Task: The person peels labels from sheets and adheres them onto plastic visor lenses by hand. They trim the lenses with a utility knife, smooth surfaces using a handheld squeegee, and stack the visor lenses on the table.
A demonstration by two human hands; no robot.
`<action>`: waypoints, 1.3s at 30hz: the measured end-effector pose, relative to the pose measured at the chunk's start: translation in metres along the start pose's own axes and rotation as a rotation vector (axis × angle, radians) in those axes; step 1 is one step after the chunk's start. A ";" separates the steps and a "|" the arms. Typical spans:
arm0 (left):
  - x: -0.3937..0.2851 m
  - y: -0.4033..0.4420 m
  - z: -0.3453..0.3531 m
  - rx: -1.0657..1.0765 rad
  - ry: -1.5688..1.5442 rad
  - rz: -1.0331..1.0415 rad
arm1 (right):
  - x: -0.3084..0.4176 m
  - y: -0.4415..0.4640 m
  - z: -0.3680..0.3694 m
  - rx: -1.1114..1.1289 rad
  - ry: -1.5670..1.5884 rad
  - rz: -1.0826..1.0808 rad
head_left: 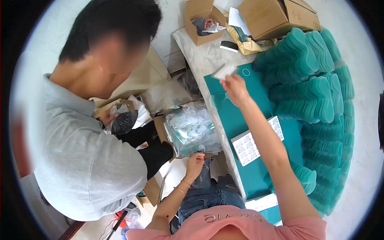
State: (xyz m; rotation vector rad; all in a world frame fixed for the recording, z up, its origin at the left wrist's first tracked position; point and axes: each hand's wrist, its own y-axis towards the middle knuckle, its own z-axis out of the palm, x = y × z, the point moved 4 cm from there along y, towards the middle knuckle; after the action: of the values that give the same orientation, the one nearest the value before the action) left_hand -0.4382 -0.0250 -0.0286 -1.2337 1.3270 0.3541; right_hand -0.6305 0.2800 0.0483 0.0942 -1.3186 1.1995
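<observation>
My right hand (pixel 235 88) reaches over the teal mat (pixel 236 114) on the table. Its fingers are closed on a small pale rectangular block (pixel 224 72), too blurred to tell its kind. Below that hand, a clear curved sheet (pixel 219 101) lies at the mat's edge. My left hand (pixel 196 161) is low, at the near rim of a cardboard box (pixel 161 129) filled with clear plastic-wrapped pieces (pixel 191 126). The left fingers are curled together; whatever they pinch, if anything, is hidden. Sheets of printed labels (pixel 246 149) lie under my right forearm.
Tall stacks of teal translucent curved sheets (pixel 298 100) line the table's right side. Cardboard boxes (pixel 266 18) stand at the far end, near a white-and-black block (pixel 229 46). At left, a person in a grey shirt (pixel 92 156) bends over, one hand on a dark plastic bag (pixel 125 120).
</observation>
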 end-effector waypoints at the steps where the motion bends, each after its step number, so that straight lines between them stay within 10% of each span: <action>1: 0.004 -0.004 -0.003 -0.002 0.010 -0.027 | 0.020 0.005 0.023 0.013 0.018 -0.093; 4: 0.012 -0.009 -0.007 -0.016 0.025 -0.040 | 0.077 0.055 0.076 0.193 0.007 -0.386; 8: 0.026 -0.007 -0.009 -0.043 0.001 0.021 | 0.101 0.025 0.096 0.145 -0.164 -0.255; 14: -0.013 -0.065 -0.039 0.219 0.065 -0.051 | 0.086 -0.176 0.040 0.222 -0.291 -0.426; 19: -0.093 -0.150 -0.049 0.644 0.091 0.048 | 0.122 -0.349 0.013 0.722 -0.174 -0.506; 23: -0.128 -0.180 -0.073 0.534 0.092 0.176 | 0.017 -0.421 -0.070 0.220 -0.545 0.027; 26: -0.146 -0.201 -0.089 0.498 0.161 0.237 | -0.054 -0.486 -0.151 -0.137 -0.795 0.026; 32: -0.148 -0.228 -0.103 0.503 0.309 0.305 | -0.151 -0.613 -0.219 -0.329 -0.467 0.086; 35: -0.120 -0.231 -0.116 0.661 0.061 -0.177 | -0.168 -0.643 -0.225 -0.347 -0.354 0.048; 39: -0.135 -0.226 -0.099 0.800 0.392 0.010 | -0.238 -0.692 -0.253 -0.377 0.109 0.209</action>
State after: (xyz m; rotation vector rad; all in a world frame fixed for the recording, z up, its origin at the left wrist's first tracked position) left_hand -0.3507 -0.1350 0.2147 -0.6238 1.5806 -0.4142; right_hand 0.0780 -0.0107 0.1625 -0.3829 -1.4607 1.0912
